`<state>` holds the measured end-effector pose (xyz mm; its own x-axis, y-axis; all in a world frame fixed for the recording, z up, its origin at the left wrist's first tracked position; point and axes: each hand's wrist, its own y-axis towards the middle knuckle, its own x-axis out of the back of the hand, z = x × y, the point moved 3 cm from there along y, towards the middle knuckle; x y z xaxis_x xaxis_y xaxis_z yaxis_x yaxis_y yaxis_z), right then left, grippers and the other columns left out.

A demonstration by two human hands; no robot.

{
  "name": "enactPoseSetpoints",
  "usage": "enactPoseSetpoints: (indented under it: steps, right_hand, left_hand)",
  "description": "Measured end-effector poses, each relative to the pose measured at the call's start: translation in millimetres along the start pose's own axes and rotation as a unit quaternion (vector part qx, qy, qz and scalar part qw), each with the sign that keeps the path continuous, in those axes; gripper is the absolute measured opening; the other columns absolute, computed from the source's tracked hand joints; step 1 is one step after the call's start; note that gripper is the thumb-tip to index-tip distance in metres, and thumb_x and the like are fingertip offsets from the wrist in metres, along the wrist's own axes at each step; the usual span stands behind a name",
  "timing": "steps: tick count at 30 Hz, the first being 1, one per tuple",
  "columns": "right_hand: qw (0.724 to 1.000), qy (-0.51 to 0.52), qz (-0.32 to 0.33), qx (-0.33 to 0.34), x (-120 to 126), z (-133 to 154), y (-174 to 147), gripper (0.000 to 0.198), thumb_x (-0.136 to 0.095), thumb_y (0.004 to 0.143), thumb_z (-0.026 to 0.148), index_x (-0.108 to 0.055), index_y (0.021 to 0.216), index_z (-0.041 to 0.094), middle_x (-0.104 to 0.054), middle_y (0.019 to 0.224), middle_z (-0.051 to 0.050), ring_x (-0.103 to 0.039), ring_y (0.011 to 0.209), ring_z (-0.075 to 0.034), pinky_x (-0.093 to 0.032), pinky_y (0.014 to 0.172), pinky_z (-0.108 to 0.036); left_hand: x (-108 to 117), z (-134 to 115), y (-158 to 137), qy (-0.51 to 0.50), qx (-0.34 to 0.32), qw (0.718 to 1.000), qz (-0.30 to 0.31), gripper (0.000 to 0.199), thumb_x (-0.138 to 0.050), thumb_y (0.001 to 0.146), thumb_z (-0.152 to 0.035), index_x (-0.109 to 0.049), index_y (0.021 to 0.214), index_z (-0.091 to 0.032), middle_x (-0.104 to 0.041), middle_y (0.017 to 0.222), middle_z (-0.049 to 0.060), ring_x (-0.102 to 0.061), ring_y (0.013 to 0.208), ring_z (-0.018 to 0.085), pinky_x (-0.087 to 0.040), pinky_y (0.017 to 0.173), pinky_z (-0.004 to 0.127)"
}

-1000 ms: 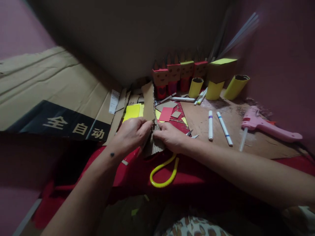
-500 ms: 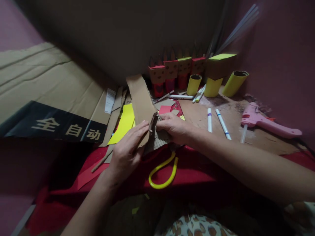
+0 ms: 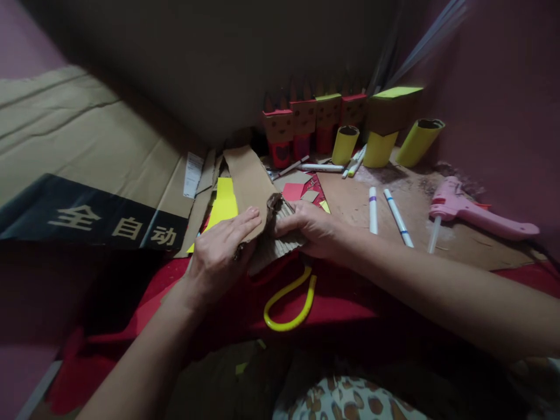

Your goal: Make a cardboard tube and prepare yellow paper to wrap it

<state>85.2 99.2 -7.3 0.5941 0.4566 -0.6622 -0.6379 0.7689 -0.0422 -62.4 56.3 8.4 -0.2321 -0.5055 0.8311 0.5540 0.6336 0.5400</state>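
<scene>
Brown cardboard strip [image 3: 249,172] is btwn my hands over the red cloth [image 3: 245,309], far end next to the yellow paper [image 3: 224,201]; L hand [image 3: 223,248] grips its smooth face, thumb hidden, & R hand [image 3: 312,227] pinches the ridged flap [image 3: 275,249] at the ragged near end. Approx. partway, I'd judge: near end's torn w/ ridges bare, far stretch looks whole, so most is prob. left. Box figs. [image 3: 279,125] behind look done; two yellow tubes [image 3: 345,146] have no heads.

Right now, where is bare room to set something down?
On the board: between purple marker and scraps, and between blue marker and glue gun. Crowded: the back, with figures and tubes; the left, with yellow paper and held cardboard.
</scene>
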Motion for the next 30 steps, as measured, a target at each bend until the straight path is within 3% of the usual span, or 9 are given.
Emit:
enactPoseSetpoints:
  steps: [4,11,17,22,27,30]
  right_hand:
    - [0.999,-0.032,-0.022,-0.005,2,4,-1,0.029,-0.051,0.049,-0.003,-0.055,0.071,0.015,-0.055,0.053,0.003,-0.054,0.051,-0.015,-0.048,0.058,-0.031]
    - [0.997,-0.068,-0.036,-0.005,4,9,-1,0.03,-0.05,0.051,-0.003,-0.051,0.074,0.017,-0.055,0.055,0.003,-0.055,0.05,-0.015,-0.049,0.059,-0.032]
    - [0.997,-0.071,-0.017,0.011,3,8,1,0.031,-0.05,0.047,-0.001,-0.05,0.072,0.017,-0.055,0.051,0.005,-0.054,0.047,-0.013,-0.048,0.053,-0.027]
    - [0.997,-0.071,-0.009,-0.01,4,3,0,0.025,-0.054,0.048,0.001,-0.049,0.067,0.016,-0.054,0.05,0.003,-0.053,0.047,-0.014,-0.048,0.053,-0.029]
    - [0.996,-0.083,-0.011,-0.007,5,4,0,0.025,-0.053,0.048,0.0,-0.05,0.067,0.016,-0.054,0.05,0.003,-0.054,0.048,-0.014,-0.047,0.053,-0.029]
    - [0.997,-0.08,-0.015,-0.005,5,5,-1,0.024,-0.053,0.048,0.001,-0.05,0.066,0.016,-0.054,0.049,0.003,-0.054,0.047,-0.015,-0.047,0.052,-0.03]
  left_hand:
    - [12,-6,12,0.015,-0.018,0.999,-0.043,0.026,-0.046,0.09,-0.018,-0.062,0.11,-0.02,-0.073,0.098,0.01,-0.068,0.093,0.021,-0.052,0.083,0.032]
    - [14,-4,15,0.037,0.031,0.998,-0.044,0.021,-0.042,0.092,-0.022,-0.063,0.094,-0.019,-0.071,0.078,0.006,-0.067,0.07,0.015,-0.051,0.07,0.026]
    - [11,-8,21,-0.07,-0.001,0.995,-0.073,0.021,-0.059,0.085,-0.024,-0.06,0.105,-0.019,-0.07,0.105,0.009,-0.065,0.095,0.022,-0.052,0.083,0.036]
    - [13,-10,25,-0.061,-0.024,0.99,-0.125,0.015,-0.063,0.081,-0.015,-0.063,0.095,-0.02,-0.073,0.096,0.007,-0.067,0.087,0.021,-0.054,0.08,0.036]
    - [14,-11,26,-0.024,-0.103,0.985,-0.133,0.013,-0.063,0.079,-0.011,-0.064,0.09,-0.018,-0.074,0.092,0.006,-0.069,0.084,0.019,-0.054,0.073,0.03]
    - [17,-12,28,-0.017,-0.105,0.984,-0.142,0.01,-0.063,0.079,-0.01,-0.064,0.087,-0.017,-0.073,0.089,0.006,-0.069,0.081,0.019,-0.053,0.069,0.028]
